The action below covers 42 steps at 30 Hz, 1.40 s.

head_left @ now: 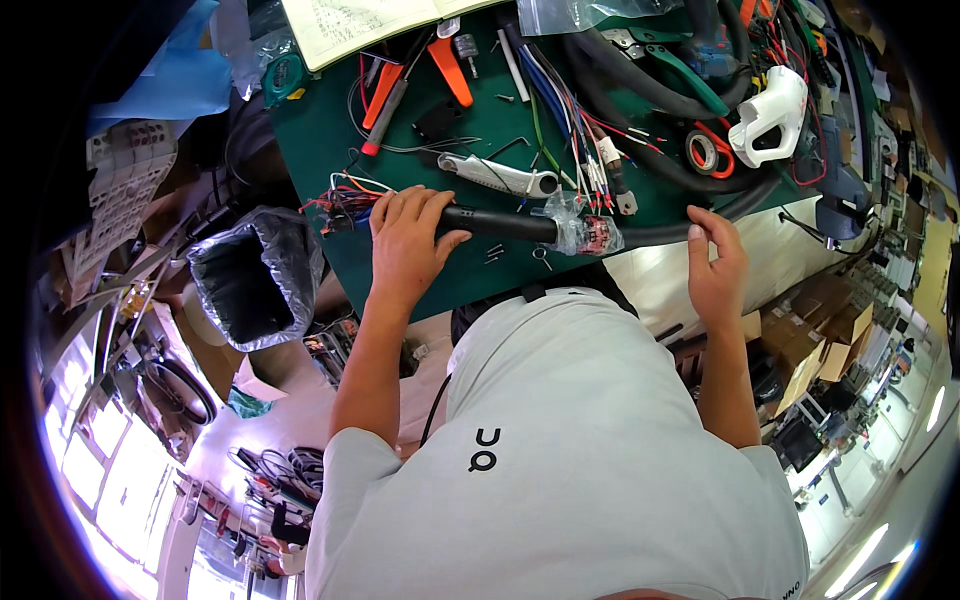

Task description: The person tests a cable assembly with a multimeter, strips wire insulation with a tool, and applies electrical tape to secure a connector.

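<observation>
My left hand (408, 235) is closed over the left end of a thick black cable (505, 222), its thumb along the near side. Loose thin coloured wires (345, 203) fan out beyond that hand. Clear plastic film (580, 232) is wrapped around the cable's middle, with something red showing through. My right hand (720, 265) is at the table's near edge, fingers apart, beside the cable where it continues right. Whether it touches the cable I cannot tell. Bare-ended wires and metal lugs (626, 203) lie just beyond the film.
The green table (450, 285) carries a silver wrench-like tool (500, 176), orange-handled tools (450, 72), a tape roll (701, 151), green-handled pliers (685, 78), a white handheld tool (772, 118) and an open notebook (370, 22). A lined bin (255, 275) stands left; cardboard boxes (800, 335) are right.
</observation>
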{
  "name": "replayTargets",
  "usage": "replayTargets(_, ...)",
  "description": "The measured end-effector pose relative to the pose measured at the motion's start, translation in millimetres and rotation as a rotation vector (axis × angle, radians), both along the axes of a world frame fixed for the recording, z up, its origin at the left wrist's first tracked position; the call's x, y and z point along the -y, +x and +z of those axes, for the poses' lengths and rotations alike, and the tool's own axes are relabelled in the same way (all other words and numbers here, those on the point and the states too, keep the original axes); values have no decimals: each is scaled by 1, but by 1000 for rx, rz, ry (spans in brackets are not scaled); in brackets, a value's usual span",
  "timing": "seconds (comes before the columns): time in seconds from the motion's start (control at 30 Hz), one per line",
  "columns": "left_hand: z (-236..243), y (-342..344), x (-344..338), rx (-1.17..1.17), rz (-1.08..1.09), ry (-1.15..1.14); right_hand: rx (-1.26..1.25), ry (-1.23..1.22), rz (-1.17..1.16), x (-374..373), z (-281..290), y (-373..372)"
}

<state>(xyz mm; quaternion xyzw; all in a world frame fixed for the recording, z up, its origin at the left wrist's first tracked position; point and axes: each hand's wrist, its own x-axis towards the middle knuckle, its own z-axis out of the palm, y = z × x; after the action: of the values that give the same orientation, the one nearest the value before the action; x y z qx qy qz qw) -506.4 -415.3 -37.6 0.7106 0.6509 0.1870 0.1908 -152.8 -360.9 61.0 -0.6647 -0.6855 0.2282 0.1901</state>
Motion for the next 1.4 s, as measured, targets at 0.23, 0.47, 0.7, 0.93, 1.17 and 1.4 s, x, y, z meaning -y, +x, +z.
replayTargets(0.23,8,5,6,-10,44,56,-55,-21,50,12,2,16)
replayTargets(0.47,27,17,48,30,427,229,-123,27,132,19,2,52)
replayTargets(0.7,38,76,136,244,852,-26,-191,0,255,48,4,111)
replayTargets(0.93,44,133,205,174,908,-130,-296,-113,289,75,-19,166)
replayTargets(1.17,46,173,228,157,867,-185,-323,-116,294,97,-35,207)
replayTargets(1.4,50,182,206,181,730,-148,-267,-164,185,118,-44,236)
